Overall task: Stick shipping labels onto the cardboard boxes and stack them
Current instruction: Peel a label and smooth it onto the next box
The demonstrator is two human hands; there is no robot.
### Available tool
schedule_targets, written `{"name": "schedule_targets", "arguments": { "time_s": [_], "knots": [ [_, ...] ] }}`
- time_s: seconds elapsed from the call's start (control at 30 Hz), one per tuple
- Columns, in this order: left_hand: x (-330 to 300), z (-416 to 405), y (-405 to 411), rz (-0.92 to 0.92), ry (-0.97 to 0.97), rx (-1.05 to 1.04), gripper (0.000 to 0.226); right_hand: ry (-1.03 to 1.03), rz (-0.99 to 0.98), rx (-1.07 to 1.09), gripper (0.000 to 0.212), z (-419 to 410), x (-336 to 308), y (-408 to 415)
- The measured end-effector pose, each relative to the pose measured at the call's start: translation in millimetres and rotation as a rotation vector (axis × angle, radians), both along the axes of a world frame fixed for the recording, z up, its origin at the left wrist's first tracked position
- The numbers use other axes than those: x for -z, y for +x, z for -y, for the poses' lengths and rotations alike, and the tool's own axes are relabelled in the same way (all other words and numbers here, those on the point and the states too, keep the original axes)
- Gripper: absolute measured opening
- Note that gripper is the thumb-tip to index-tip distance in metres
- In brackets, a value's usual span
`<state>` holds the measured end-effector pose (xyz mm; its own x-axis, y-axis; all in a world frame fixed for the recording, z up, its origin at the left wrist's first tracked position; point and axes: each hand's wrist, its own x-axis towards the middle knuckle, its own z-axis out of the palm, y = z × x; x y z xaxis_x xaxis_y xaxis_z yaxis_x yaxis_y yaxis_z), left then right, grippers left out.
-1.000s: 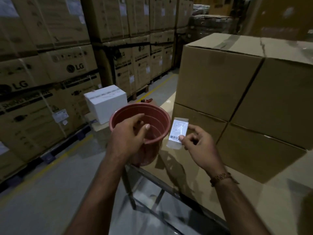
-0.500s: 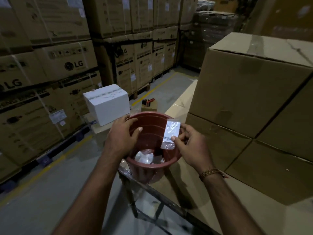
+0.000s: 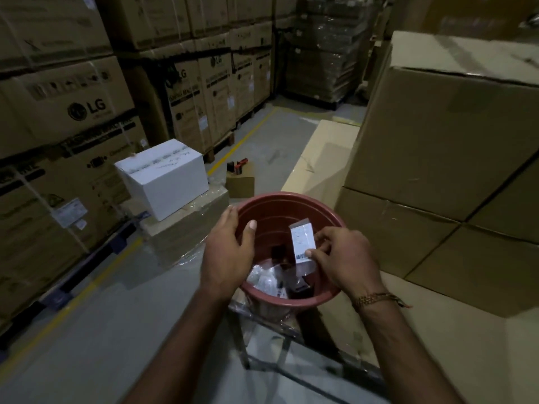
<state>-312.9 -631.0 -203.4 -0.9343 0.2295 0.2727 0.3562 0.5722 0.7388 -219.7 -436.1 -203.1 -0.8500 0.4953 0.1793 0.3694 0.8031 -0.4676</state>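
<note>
The right hand (image 3: 344, 258) pinches a small white barcoded shipping label (image 3: 302, 243), now lowered over the mouth of the round reddish-brown plastic bucket (image 3: 291, 205) rather than beside it. The left hand (image 3: 230, 249) still grips the bucket's left rim, thumb inside. Stacked plain brown cardboard boxes (image 3: 437, 135) stand just right. Farther left, printed cartons (image 3: 75, 112) read "LG".

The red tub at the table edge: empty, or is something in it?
Not empty. The red tub holds crumpled clear plastic bits and dark items on its bottom; what they are cannot be told.
</note>
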Motion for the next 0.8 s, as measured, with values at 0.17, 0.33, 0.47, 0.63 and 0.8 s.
{"name": "schedule_targets", "arguments": {
  "time_s": [0.17,0.33,0.47,0.63,0.8],
  "knots": [
    [13,3,-9,0.035,-0.025,0.014,0.059,0.15,0.13,0.03,0.032,11,-8,-8],
    [15,1,-9,0.055,-0.01,0.007,0.06,0.022,0.137,0.004,0.034,18,-7,-20],
    [14,2,-9,0.058,-0.015,0.001,0.059,0.176,0.174,0.021,0.048,23,-3,-29],
    [11,5,-5,0.039,-0.038,0.015,0.058,0.229,0.063,0.088,0.035,21,-7,-18],
    [11,5,-8,-0.03,-0.092,0.046,0.06,0.171,-0.047,0.043,0.022,20,-18,-1]
  ]
}}
